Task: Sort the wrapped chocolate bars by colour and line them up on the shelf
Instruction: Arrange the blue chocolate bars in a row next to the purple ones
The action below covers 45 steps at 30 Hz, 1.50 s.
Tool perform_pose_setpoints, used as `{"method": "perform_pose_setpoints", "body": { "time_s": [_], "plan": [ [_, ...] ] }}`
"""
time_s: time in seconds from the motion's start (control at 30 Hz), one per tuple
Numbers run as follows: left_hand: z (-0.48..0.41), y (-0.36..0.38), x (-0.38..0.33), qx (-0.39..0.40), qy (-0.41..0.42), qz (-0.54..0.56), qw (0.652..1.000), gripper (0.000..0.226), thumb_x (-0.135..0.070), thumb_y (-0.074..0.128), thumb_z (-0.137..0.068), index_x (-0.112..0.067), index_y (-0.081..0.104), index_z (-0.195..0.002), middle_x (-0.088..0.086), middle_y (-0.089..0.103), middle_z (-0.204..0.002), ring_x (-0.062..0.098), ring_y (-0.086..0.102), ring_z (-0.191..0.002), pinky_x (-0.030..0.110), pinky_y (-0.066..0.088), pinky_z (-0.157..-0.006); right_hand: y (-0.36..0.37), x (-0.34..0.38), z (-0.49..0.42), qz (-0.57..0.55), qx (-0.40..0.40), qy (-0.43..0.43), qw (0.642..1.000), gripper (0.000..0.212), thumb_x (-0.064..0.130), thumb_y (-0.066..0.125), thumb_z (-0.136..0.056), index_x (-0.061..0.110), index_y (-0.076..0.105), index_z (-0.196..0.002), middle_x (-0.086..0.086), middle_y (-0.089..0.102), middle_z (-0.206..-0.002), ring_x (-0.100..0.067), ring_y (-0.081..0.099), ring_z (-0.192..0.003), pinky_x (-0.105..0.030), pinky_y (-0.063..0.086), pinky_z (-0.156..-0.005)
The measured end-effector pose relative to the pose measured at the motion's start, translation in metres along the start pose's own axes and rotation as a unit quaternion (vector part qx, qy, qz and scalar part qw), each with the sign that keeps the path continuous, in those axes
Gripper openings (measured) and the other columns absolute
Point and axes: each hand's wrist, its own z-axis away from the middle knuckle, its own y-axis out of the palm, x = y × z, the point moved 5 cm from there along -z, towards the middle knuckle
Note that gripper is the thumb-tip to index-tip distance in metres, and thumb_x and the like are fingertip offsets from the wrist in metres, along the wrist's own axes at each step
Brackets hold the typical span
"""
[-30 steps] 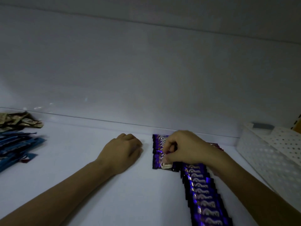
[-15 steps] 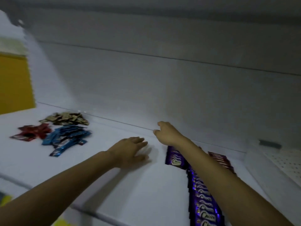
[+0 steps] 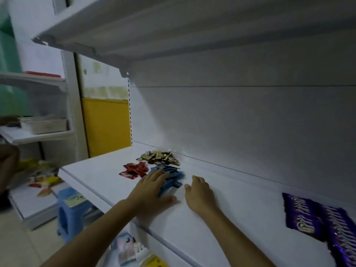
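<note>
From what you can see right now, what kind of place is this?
Probably a small shop. White tiered shelving carries a purple row and a blue pile of wrapped chocolate bars, and another shelf at left holds a white basket.

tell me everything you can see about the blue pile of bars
The blue bars are a loose, overlapping heap of glossy foil-like wrappers on the white shelf near its back wall. The red pile sits to their left, the gold pile behind. The left hand rests flat on the heap's near side with straight fingers; the right hand lies beside it, apparently not touching.
</note>
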Motion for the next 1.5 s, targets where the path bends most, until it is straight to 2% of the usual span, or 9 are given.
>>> {"method": "perform_pose_setpoints", "body": {
  "time_s": [0.2,0.33,0.4,0.5,0.63,0.83,1.0,1.2,1.5],
  "plan": [
    [-0.060,0.012,0.005,0.073,-0.003,-0.032,0.997,0.112,-0.089,0.048,-0.064,-0.036,0.003,-0.152,-0.002,-0.011,-0.161,0.025,-0.014,-0.147,0.055,-0.008,-0.114,0.016,-0.005,-0.003,0.024,-0.034,0.014,0.999,0.041,0.036,0.038,-0.099,0.012,0.039,-0.133,-0.003,0.045,-0.136,-0.020,0.043,-0.125,-0.030,0.036,-0.101],
    [-0.090,0.013,0.006,0.098,-0.016,-0.038,0.994,0.122,-0.096,0.044,-0.050,-0.040,0.007,-0.151,-0.002,-0.011,-0.161,0.029,-0.015,-0.147,0.067,-0.007,-0.108,0.013,-0.014,0.000,0.046,-0.058,0.034,0.997,0.048,0.025,0.038,-0.098,0.009,0.027,-0.142,-0.005,0.036,-0.144,-0.020,0.035,-0.133,-0.028,0.029,-0.109],
    [-0.101,0.019,0.013,0.113,-0.018,-0.024,0.993,0.124,-0.099,0.043,-0.044,-0.040,0.015,-0.150,-0.002,-0.002,-0.161,0.032,-0.005,-0.147,0.066,0.006,-0.110,0.018,-0.012,0.001,0.066,-0.056,0.034,0.996,0.054,0.022,0.036,-0.098,0.007,0.018,-0.147,-0.007,0.029,-0.149,-0.022,0.029,-0.137,-0.029,0.025,-0.112],
    [-0.106,0.019,0.013,0.137,0.017,-0.024,0.990,0.104,-0.092,0.050,-0.057,-0.031,0.039,-0.140,0.007,0.036,-0.147,0.030,0.039,-0.129,0.043,0.036,-0.103,0.017,-0.009,0.000,0.066,-0.049,0.038,0.996,0.053,0.022,0.037,-0.097,0.005,0.022,-0.145,-0.010,0.032,-0.147,-0.025,0.033,-0.135,-0.032,0.025,-0.111],
    [-0.105,0.011,0.005,0.136,0.066,-0.041,0.988,0.082,-0.081,0.053,-0.071,-0.026,0.051,-0.131,0.004,0.052,-0.129,0.025,0.051,-0.112,0.036,0.042,-0.092,0.011,-0.014,0.002,0.016,-0.047,0.070,0.996,0.043,0.023,0.040,-0.098,0.009,0.034,-0.138,-0.009,0.040,-0.142,-0.026,0.041,-0.129,-0.034,0.031,-0.105],
    [-0.107,0.003,-0.009,0.066,0.148,-0.064,0.985,0.041,-0.044,0.055,-0.092,-0.022,0.058,-0.126,0.004,0.064,-0.118,0.025,0.058,-0.108,0.037,0.047,-0.092,0.005,-0.021,0.008,-0.057,-0.099,0.103,0.988,0.043,0.023,0.039,-0.099,0.010,0.037,-0.140,-0.008,0.041,-0.142,-0.026,0.041,-0.128,-0.035,0.036,-0.101],
    [-0.109,-0.009,-0.007,-0.004,0.167,-0.033,0.985,0.036,-0.020,0.051,-0.096,-0.022,0.053,-0.132,0.010,0.061,-0.118,0.028,0.057,-0.106,0.032,0.042,-0.088,0.001,-0.025,0.011,-0.105,-0.125,0.119,0.979,0.043,0.024,0.047,-0.097,0.012,0.041,-0.138,-0.007,0.044,-0.139,-0.025,0.043,-0.126,-0.036,0.038,-0.101],
    [-0.111,-0.017,0.003,-0.087,0.174,0.077,0.978,0.036,-0.018,0.053,-0.096,-0.021,0.052,-0.132,0.011,0.062,-0.119,0.028,0.058,-0.105,0.032,0.043,-0.089,0.003,-0.026,0.013,-0.134,-0.132,0.123,0.974,0.038,0.025,0.050,-0.096,0.013,0.048,-0.133,-0.006,0.048,-0.136,-0.023,0.047,-0.124,-0.035,0.040,-0.102],
    [-0.121,-0.025,0.024,-0.157,0.106,0.270,0.944,0.033,-0.020,0.052,-0.097,-0.021,0.055,-0.130,0.005,0.068,-0.114,0.018,0.061,-0.085,0.025,0.045,-0.070,0.007,-0.027,0.013,-0.149,-0.132,0.082,0.977,0.027,0.032,0.061,-0.090,0.014,0.063,-0.110,-0.001,0.060,-0.115,-0.017,0.057,-0.108,-0.030,0.045,-0.094]
  ]
}}
